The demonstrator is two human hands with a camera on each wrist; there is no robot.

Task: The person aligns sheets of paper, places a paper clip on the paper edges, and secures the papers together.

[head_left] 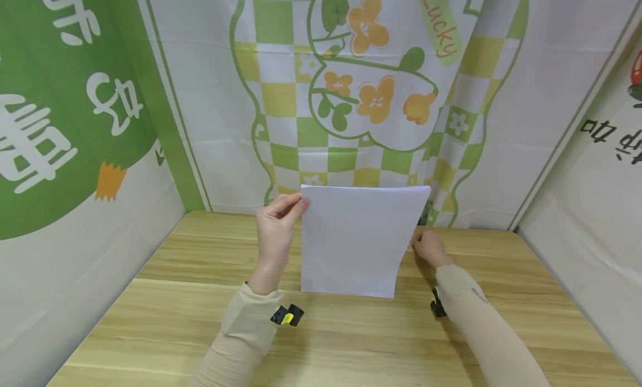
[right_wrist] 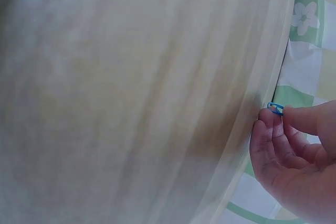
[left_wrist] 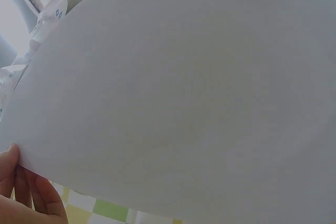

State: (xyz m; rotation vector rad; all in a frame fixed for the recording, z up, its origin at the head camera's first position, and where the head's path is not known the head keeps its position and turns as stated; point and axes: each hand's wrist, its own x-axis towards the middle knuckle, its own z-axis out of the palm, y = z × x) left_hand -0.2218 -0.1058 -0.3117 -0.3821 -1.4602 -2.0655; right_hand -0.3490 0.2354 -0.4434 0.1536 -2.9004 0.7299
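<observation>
A few white sheets of paper stand upright over the table, their edges lined up along the top. At their upper left corner my left hand pinches them between thumb and fingers. In the left wrist view the paper fills most of the picture, with my left hand at the lower left. My right hand is low at the paper's right side, near the table's back edge. Between its thumb and index finger, the right hand pinches a small blue paper clip.
The wooden table runs back to a patterned curtain in green, yellow and white. Printed cloth walls close in the left and right sides. A dark wrist camera sits on the left sleeve.
</observation>
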